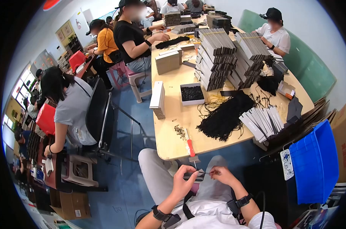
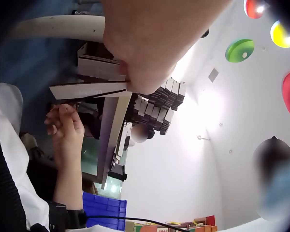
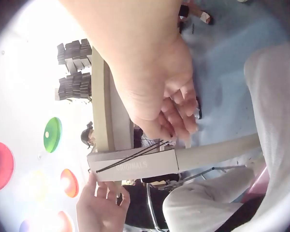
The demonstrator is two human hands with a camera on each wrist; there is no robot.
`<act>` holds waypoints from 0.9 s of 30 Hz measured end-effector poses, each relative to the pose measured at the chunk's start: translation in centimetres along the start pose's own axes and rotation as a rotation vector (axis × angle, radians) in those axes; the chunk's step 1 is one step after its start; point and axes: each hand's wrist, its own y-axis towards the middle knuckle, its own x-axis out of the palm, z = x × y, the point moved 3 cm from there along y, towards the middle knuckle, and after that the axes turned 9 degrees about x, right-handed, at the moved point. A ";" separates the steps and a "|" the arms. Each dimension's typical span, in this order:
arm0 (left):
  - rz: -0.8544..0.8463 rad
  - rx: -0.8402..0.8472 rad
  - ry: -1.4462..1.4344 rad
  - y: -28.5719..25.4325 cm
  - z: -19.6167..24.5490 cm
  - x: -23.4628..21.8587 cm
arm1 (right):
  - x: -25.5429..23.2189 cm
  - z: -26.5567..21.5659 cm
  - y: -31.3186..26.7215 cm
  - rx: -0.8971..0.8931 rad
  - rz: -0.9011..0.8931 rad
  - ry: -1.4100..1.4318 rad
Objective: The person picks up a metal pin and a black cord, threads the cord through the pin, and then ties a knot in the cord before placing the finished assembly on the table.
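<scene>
My left hand [image 1: 184, 182] grips the end of a flat, pale grey card piece [image 3: 135, 166] printed with "ORIGINALS", held above the lap in front of the table edge. A thin black cord [image 3: 130, 158] runs slantwise across its face from a small hole near the left hand's end. The cord's other end is between the thumb and fingers of my right hand [image 1: 222, 175], which pinches it. In the left wrist view the card [image 2: 89, 90] stretches out from the left hand [image 2: 140, 63], with the right hand [image 2: 67, 130] close below its far end.
On the table [image 1: 173, 147] lie a red-handled tool [image 1: 190, 148], small brass-coloured pieces [image 1: 179, 132], a heap of black cords [image 1: 230, 116] and fanned grey cards [image 1: 261, 123]. Tall card stacks [image 1: 215, 57] stand behind a box of black bits [image 1: 192, 93]. A blue bin [image 1: 314, 164] is at right.
</scene>
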 end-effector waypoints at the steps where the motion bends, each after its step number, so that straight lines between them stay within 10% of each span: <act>1: -0.004 -0.062 -0.112 0.0 -0.4 0.2 | 0.0 0.0 -0.1 -0.007 0.002 0.002; 11: -0.012 -0.466 -0.636 -0.2 0.1 -0.4 | -2.5 -6.1 -3.1 -0.077 0.135 0.167; 15: -0.019 -0.456 -0.585 -0.1 1.4 -0.5 | -2.4 -11.3 -4.8 -0.403 0.199 -0.047; 17: -0.011 -0.188 -0.216 -0.4 1.3 -0.8 | -2.0 -12.3 -5.3 -0.455 0.212 -0.054; 23: -0.015 -0.493 -0.609 -0.2 1.3 -0.8 | -1.0 -12.9 -5.5 -0.441 0.254 -0.010; 27: -0.022 -0.408 -0.585 0.4 3.2 -0.8 | -0.7 -13.2 -5.6 -0.461 0.247 0.047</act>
